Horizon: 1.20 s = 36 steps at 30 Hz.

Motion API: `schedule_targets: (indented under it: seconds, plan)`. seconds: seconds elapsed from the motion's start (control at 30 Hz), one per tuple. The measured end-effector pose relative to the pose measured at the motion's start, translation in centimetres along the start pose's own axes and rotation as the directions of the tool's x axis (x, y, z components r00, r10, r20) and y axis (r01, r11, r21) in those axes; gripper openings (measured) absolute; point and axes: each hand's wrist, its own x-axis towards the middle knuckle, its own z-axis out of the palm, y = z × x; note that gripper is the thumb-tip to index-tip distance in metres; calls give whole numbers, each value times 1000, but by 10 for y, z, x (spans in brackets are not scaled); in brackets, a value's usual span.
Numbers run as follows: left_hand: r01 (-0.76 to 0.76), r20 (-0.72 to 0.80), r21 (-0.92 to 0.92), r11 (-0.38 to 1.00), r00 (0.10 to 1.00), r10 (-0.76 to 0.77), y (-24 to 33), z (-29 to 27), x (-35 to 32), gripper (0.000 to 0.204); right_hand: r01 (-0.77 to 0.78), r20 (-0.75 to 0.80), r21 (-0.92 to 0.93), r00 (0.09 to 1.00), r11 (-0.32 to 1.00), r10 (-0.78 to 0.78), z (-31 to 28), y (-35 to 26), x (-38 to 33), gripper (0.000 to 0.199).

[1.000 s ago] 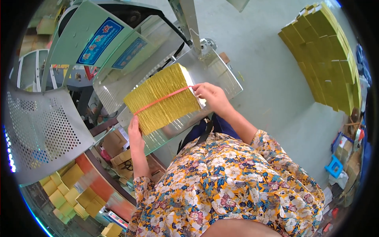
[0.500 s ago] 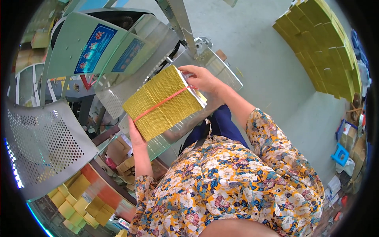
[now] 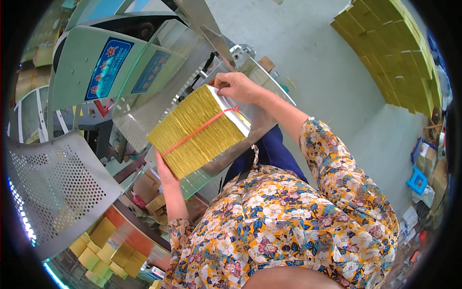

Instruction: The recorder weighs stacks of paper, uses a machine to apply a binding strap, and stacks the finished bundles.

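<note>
Between my two hands a thick stack of yellow paper pieces (image 3: 185, 118) lies tilted over the machine's outfeed table, its many edges facing up. A red band (image 3: 199, 129) runs lengthwise around it, and a white sheet (image 3: 222, 98) covers its right end. My left hand (image 3: 167, 174) grips the left end, with its thumb showing and the other fingers hidden below. At the upper right corner, my right hand (image 3: 239, 88) has its fingers bent and closed on the white-covered end of the stack.
A pale green machine housing (image 3: 77, 62) with a clear guard stands at left, above a perforated metal panel (image 3: 57, 188). Yellow stacks (image 3: 96, 255) lie at lower left. A tall yellow pile (image 3: 385, 58) stands far right, near a blue plastic stool (image 3: 417, 180).
My right hand has shifted slightly left and bent its fingers more at the stack's upper corner. The stack has dipped a little, and the view has turned slightly.
</note>
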Motion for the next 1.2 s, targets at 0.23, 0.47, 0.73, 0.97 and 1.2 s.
schedule_targets:
  seconds: [0.23, 0.47, 0.73, 0.97, 1.2]
  plan:
    - [-29, -31, 27, 999, 999, 30, 0, 1, -2, 55, -60, 55, 18, 997, 998, 59, -1, -8, 4, 10]
    - [-54, -88, 31, 998, 994, 57, -4, -6, 1, 56, -62, 46, 16, 997, 998, 62, 0, -8, 8, 12]
    - [-200, -211, -38, 979, 959, 188, -19, -55, 4, 65, -157, -396, 178, 892, 971, 217, 33, -24, -53, 39]
    - [-167, -162, -201, 965, 977, 135, -48, -5, 11, 58, -106, -257, 505, 929, 856, 266, 73, -45, -57, 49]
    - [-192, 78, -143, 971, 976, 205, -22, -5, 25, 55, -66, -159, 120, 984, 991, 85, 7, -12, -64, 30]
